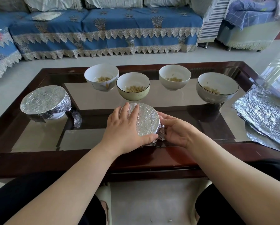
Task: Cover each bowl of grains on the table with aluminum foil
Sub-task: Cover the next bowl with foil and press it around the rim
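Note:
A foil-covered bowl (148, 120) stands near the front edge of the glass-topped table (176, 153). My left hand (124, 125) lies flat over the left of its foil top, thumb along the front rim. My right hand (176, 132) cups the bowl's right side, fingers curled against the crumpled foil skirt. Another foil-covered bowl (44, 102) sits at the left. Several uncovered bowls holding yellow grains stand in a row behind: a white one (101, 78), a green one (133, 86), another white one (175, 77) and a grey patterned one (217, 87).
Loose foil sheets (264, 114) lie stacked at the table's right edge. A small crumpled foil scrap (76, 118) lies beside the left covered bowl. A blue-covered sofa (103, 30) runs behind the table. My knees are under the table's front edge.

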### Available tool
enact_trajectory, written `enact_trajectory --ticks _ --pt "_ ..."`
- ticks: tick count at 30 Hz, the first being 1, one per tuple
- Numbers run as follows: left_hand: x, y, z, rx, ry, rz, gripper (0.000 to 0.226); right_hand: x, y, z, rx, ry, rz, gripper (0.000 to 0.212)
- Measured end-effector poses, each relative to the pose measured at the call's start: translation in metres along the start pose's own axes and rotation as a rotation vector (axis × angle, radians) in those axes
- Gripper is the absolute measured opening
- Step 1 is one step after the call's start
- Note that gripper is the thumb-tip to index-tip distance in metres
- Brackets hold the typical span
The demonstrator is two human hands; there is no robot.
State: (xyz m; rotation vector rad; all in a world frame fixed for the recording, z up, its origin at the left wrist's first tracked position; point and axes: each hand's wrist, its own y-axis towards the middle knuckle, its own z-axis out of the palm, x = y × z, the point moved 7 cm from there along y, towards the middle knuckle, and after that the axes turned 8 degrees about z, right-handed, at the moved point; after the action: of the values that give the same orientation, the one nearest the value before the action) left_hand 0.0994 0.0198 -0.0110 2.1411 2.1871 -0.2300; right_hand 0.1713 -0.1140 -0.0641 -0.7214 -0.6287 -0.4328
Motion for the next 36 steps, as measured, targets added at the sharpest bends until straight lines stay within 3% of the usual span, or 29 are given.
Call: enact_trajectory --ticks 8,18,23,29,36 --pt "0.002 0.0 0.002 -0.02 0.006 0.004 0.126 -0.004 0.004 -0.01 -0.159 -0.055 -0.082 0.021" --pt "0.002 0.001 0.001 -0.025 0.02 0.005 0.121 0.002 0.005 -0.014 -0.393 -0.266 -0.093 0.044" --pt "0.003 0.001 0.0 -0.047 0.016 -0.007 0.125 0.007 0.011 -0.009 -0.408 -0.355 -0.086 0.027" --pt "0.003 0.001 -0.001 -0.056 0.005 -0.008 0.126 0.015 0.016 -0.007 -0.495 -0.449 -0.206 0.003" --pt "0.003 0.001 -0.001 -0.059 -0.003 -0.02 0.126 0.026 0.007 0.0 -0.556 -0.615 -0.323 0.024"
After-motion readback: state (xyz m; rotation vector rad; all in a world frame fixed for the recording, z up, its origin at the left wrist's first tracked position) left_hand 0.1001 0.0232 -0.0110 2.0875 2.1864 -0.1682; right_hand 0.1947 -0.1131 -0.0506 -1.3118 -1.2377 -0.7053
